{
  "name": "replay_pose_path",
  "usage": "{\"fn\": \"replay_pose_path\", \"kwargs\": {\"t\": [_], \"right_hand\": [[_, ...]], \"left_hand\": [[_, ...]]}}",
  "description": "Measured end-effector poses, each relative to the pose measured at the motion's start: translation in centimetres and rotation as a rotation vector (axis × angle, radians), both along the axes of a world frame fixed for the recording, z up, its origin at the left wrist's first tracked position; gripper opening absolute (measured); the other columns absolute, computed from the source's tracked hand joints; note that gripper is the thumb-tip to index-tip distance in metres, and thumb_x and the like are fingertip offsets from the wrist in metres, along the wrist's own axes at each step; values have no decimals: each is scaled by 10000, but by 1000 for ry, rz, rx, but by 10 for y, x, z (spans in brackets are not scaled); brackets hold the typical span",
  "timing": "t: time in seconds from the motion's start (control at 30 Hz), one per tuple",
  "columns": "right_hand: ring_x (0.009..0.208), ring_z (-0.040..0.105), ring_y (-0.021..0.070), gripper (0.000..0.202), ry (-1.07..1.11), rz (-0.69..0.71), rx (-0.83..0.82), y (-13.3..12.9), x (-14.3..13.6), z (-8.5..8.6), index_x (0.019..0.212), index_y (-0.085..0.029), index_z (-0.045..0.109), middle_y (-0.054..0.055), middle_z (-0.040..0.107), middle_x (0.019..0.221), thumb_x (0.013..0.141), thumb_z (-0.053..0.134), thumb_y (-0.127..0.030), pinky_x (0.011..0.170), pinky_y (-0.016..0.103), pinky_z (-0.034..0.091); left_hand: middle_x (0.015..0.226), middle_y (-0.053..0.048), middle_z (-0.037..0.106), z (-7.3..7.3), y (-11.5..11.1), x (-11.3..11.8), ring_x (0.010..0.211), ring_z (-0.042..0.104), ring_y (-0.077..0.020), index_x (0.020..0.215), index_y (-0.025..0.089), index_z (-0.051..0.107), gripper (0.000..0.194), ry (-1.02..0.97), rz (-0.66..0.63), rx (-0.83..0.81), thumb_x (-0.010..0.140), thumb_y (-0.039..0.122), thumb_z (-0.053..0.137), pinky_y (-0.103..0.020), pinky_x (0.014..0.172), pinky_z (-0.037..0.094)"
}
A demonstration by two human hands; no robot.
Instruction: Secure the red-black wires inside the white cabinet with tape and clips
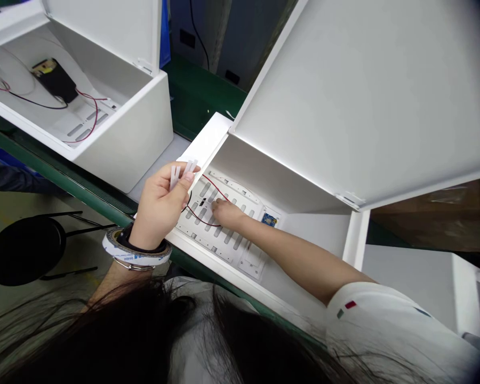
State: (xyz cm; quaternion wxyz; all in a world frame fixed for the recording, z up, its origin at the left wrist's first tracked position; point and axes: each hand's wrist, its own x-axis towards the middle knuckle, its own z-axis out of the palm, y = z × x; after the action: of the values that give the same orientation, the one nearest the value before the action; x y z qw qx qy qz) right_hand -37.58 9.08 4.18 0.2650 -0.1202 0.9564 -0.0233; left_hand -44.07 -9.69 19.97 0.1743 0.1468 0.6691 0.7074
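The left hand [160,202] pinches thin white strips [175,177] by the open white box [280,184]. The right hand [227,214] is down inside, at the slotted plate [208,235] (I can't tell if it grips anything). Best go gently, keeping the red wire [215,186] loose.

The box [276,178] is white, a wire [215,186] red, the circuit board [269,220] blue, the strips [175,176] whitish, the stool [26,249] black.
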Motion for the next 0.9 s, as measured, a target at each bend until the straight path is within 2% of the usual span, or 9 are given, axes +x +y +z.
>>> {"fn": "replay_pose_path", "kwargs": {"t": [0.03, 0.1, 0.17, 0.23, 0.33, 0.4, 0.57, 0.73, 0.9], "right_hand": [[1020, 525, 269, 292, 22, -23, -51, 2, -1, 10, 948, -102, 717, 171, 603, 1066, 851, 444, -70, 824, 345, 456], [983, 553, 234, 312, 169, -162, -214, 7, -5, 38, 1016, -131, 716, 137, 624, 1026, 858, 452, -81, 832, 326, 462], [966, 572, 195, 335, 399, -363, -435, 9, -8, 75, 1137, -165, 678, 101, 640, 1020, 908, 435, -138, 873, 319, 459], [962, 584, 174, 314, 567, -500, -677, 6, -10, 117, 1175, -205, 657, 69, 649, 1048, 947, 449, -260, 886, 325, 465], [920, 612, 166, 288, 509, -514, -991, -5, -8, 167, 1093, -230, 696, 40, 668, 1013, 884, 578, -388, 829, 320, 497], [868, 627, 163, 273, 419, -518, -1111, -12, -6, 184, 984, -219, 731, 35, 677, 942, 819, 653, -423, 777, 309, 509], [801, 633, 171, 253, 324, -572, -1135, -12, -1, 189, 804, -190, 746, 37, 675, 823, 714, 748, -427, 711, 304, 513], [716, 622, 144, 211, 337, -581, -1083, -9, 1, 188, 752, -186, 730, 20, 680, 747, 696, 768, -386, 696, 298, 524], [646, 621, 126, 273, 119, -666, -1262, -5, -1, 180, 836, -154, 717, 29, 684, 712, 722, 748, -400, 620, 282, 540]], "left_hand": [[606, 24, 474, 0, 0, 0, 473, 378, -69, 932, 206, 671, 165, 19, -10, -18, 858, 341, 610, -198, 438, 303], [605, 18, 501, 0, 0, 1, 500, 410, -83, 947, 208, 681, 181, 38, -31, -44, 853, 348, 617, -205, 473, 340], [700, -8, 583, 2, 0, 3, 580, 492, -102, 974, 201, 684, 193, 62, -43, -54, 836, 329, 639, -216, 543, 397], [813, -28, 640, 3, 1, 4, 697, 557, -126, 965, 196, 685, 177, 110, -45, -64, 816, 289, 663, -229, 637, 440], [777, -12, 636, 4, 1, 6, 696, 547, -130, 856, 193, 678, 93, 166, -57, -90, 794, 263, 685, -239, 644, 430], [689, 10, 587, 4, 1, 6, 619, 486, -116, 782, 188, 660, 100, 184, -72, -118, 775, 276, 706, -237, 576, 383], [659, 24, 575, 5, 0, 7, 601, 476, -113, 744, 186, 654, 96, 238, -60, -198, 751, 255, 719, -233, 553, 359], [708, 16, 619, 7, 0, 7, 658, 529, -132, 779, 192, 662, 41, 292, -60, -246, 796, 227, 650, -245, 616, 400], [759, 13, 662, 5, -1, 8, 710, 572, -136, 822, 199, 691, 56, 309, -71, -198, 800, 183, 641, -246, 671, 434]]}}
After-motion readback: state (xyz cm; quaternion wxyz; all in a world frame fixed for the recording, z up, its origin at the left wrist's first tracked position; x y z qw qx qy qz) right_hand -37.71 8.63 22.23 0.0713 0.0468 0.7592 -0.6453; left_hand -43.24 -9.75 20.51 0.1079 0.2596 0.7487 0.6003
